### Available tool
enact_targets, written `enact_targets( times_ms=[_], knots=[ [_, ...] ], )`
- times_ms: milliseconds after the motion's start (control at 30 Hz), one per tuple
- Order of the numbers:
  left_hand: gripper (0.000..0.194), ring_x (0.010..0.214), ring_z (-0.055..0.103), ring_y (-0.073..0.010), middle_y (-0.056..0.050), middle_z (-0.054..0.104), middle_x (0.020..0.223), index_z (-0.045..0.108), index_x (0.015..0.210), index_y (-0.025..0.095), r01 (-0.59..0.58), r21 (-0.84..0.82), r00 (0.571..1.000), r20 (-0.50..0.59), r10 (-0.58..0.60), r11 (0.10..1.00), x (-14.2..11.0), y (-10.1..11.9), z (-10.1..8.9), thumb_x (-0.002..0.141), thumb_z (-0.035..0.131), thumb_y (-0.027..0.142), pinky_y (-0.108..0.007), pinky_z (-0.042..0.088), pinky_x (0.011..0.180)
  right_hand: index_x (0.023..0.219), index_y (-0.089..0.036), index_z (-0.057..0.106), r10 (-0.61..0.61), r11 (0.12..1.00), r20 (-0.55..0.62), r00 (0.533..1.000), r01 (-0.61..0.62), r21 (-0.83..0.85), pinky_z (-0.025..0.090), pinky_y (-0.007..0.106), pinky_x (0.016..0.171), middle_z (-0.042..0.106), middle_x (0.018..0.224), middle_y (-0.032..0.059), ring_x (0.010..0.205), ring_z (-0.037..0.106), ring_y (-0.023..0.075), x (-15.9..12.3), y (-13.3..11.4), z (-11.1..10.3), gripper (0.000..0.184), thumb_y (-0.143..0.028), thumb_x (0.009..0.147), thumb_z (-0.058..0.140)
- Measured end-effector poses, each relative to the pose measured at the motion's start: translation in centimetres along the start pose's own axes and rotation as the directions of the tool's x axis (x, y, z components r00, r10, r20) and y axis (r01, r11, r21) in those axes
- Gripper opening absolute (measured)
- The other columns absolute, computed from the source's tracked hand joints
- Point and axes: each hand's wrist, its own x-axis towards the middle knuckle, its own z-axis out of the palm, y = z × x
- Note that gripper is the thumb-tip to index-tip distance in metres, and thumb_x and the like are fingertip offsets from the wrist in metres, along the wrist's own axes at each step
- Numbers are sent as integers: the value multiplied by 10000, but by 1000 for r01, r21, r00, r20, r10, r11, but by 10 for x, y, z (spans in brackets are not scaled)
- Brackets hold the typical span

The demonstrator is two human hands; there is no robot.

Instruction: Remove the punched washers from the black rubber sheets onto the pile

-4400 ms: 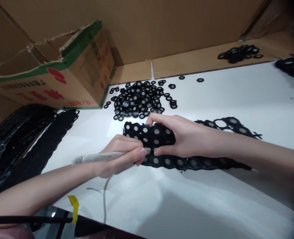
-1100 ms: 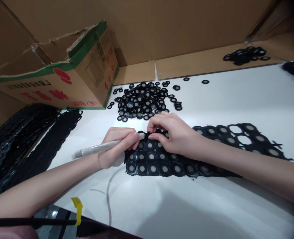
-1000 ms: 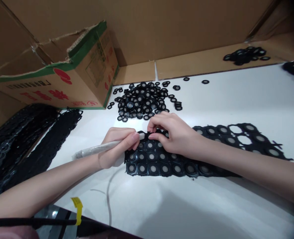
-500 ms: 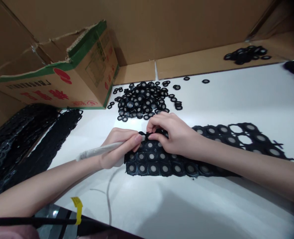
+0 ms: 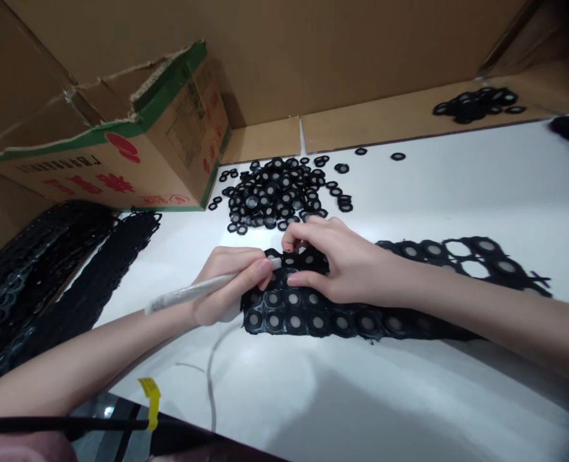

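Observation:
My left hand (image 5: 233, 279) is closed round a pale grey pen-shaped tool (image 5: 188, 293), its blunt end pointing at the upper left part of a black rubbery sheet (image 5: 342, 322). That sheet lies flat and carries rows of round rings with light grey centres; two white holes show near its far right end. Over the sheet's upper edge, my right hand (image 5: 349, 260) is bent with thumb and index finger apart, the thumb on the sheet. Nothing shows between them; the other fingers are partly hidden. Behind my hands lies a pile of loose black rings (image 5: 274, 192).
A torn cardboard box (image 5: 183, 141) stands at the back left. Stacked black sheets (image 5: 106, 276) lie at the left. More rings (image 5: 474, 106) sit on a cardboard strip at the back right. A thin grey cord (image 5: 210, 378) and a black bar with a yellow tag (image 5: 150, 401) are near me.
My right thumb and index finger have parted, the thumb shifting down the sheet. The sheet's near edge has moved slightly up. My left hand holds the tool almost where it was.

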Motion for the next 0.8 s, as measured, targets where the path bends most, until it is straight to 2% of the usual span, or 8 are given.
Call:
enact_targets(
  times_ms=[67, 133, 333, 633, 800],
  knots=[
    [406, 567, 444, -104, 5, 480, 601, 507, 643, 152, -51, -8, 997, -49, 51, 999, -4, 0, 0, 998, 351, 271, -250, 363, 582, 871, -229, 484, 13, 999, 20, 1000, -14, 43, 400, 361, 796, 606, 889, 17, 858, 545, 210, -1, 0, -2, 255, -243, 731, 697],
    [404, 551, 435, -107, 3, 469, 586, 505, 639, 153, -105, -28, 993, -52, 103, 994, -7, 1, -2, 998, 353, 260, -259, 350, 561, 869, -236, 475, 29, 993, 33, 999, -33, 115, 417, 330, 746, 608, 904, 9, 817, 553, 188, 0, 2, -2, 264, -233, 726, 696],
    [387, 541, 451, -105, -10, 517, 594, 534, 660, 149, -199, -45, 976, 78, 202, 979, -8, 1, -4, 995, 355, 229, -241, 357, 534, 829, -236, 508, 58, 959, 9, 998, -59, 276, 436, 310, 723, 604, 889, -9, 797, 572, 169, 1, 8, 0, 294, -264, 665, 751],
    [375, 532, 443, -90, 6, 496, 576, 502, 649, 150, -178, -12, 979, 100, 178, 984, -4, 1, -2, 994, 362, 195, -216, 373, 545, 779, -224, 529, 25, 923, -24, 999, -14, 386, 436, 286, 678, 581, 805, -24, 766, 542, 151, 0, 10, 2, 272, -249, 638, 759],
    [388, 525, 428, -89, 11, 483, 567, 487, 634, 150, -162, -48, 970, 174, 168, 986, -1, -1, -3, 996, 354, 191, -222, 366, 558, 770, -220, 532, 14, 921, -11, 1000, -9, 390, 432, 277, 661, 585, 798, -20, 760, 536, 150, 0, 7, -1, 250, -227, 644, 748]
  ],
)
